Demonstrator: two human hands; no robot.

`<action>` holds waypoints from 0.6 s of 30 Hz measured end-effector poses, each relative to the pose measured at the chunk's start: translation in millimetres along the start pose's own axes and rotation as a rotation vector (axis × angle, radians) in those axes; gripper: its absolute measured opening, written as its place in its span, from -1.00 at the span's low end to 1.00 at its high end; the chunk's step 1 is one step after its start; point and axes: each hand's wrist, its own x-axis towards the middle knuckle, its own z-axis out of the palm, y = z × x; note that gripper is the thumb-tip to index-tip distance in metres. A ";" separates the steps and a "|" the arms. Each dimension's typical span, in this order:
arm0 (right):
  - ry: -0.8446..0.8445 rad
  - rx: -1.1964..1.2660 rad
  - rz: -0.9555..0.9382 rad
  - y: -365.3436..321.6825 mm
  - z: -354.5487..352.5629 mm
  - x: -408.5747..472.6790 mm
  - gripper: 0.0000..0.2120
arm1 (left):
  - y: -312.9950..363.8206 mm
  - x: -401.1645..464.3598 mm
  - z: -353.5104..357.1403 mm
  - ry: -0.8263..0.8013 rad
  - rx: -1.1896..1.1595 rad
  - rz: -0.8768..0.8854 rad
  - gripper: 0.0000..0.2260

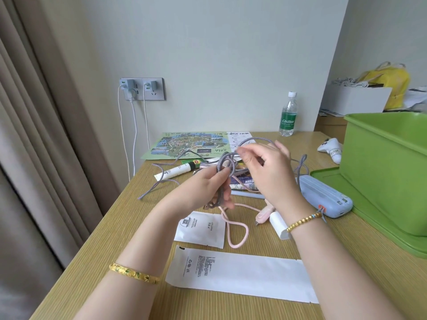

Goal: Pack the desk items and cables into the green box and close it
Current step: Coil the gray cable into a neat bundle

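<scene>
The green box (388,172) stands upright and open at the right edge of the desk (111,227), resting on its green lid (374,229), which lies flat beneath it. The interior of the box is not visible from this angle.

Above the middle of the desk, the left hand (208,190) grips a bundle of coiled loops of the grey braided cable (225,165), with fingers and thumb curled round the loops. The right hand (265,167) pinches a strand of the same cable between thumb and forefinger just above the coil; the remaining fingers are loosely spread. Free lengths of the cable trail to the desk on both sides.

A pink cable (233,227) lies on the desk below the hands. A light blue power bank (328,195) lies just beside the lid. Two white sachets (235,273) lie near the front edge. A water bottle (288,115) stands at the back edge.
</scene>
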 end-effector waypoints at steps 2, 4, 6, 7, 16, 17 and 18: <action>-0.147 0.050 0.042 -0.1 1.5 -1.6 -0.80 | 1.0 -0.9 -1.6 -0.021 -0.001 -0.001 -0.67; -0.291 0.047 0.074 1.8 2.6 -2.4 -0.78 | 1.3 -2.0 -2.9 -0.043 0.047 -0.028 -0.65; -0.407 0.012 0.097 3.2 3.7 -2.9 -0.72 | 0.4 -3.0 -3.8 -0.071 0.101 -0.060 -0.67; -0.431 -0.026 0.096 3.4 4.6 -3.4 -0.69 | 0.1 -2.8 -4.0 -0.089 0.132 -0.071 -0.69; -0.305 -0.470 -0.163 7.5 15.3 -9.0 -0.75 | -4.0 -0.9 -4.8 -0.119 0.043 -0.131 -0.74; -0.292 -0.509 -0.179 7.8 16.2 -9.6 -0.78 | -4.2 -0.4 -3.9 -0.112 0.049 -0.128 -0.75; -0.276 -0.534 -0.194 6.7 16.7 -10.3 -0.84 | -4.4 -0.3 -2.9 -0.104 0.064 -0.126 -0.76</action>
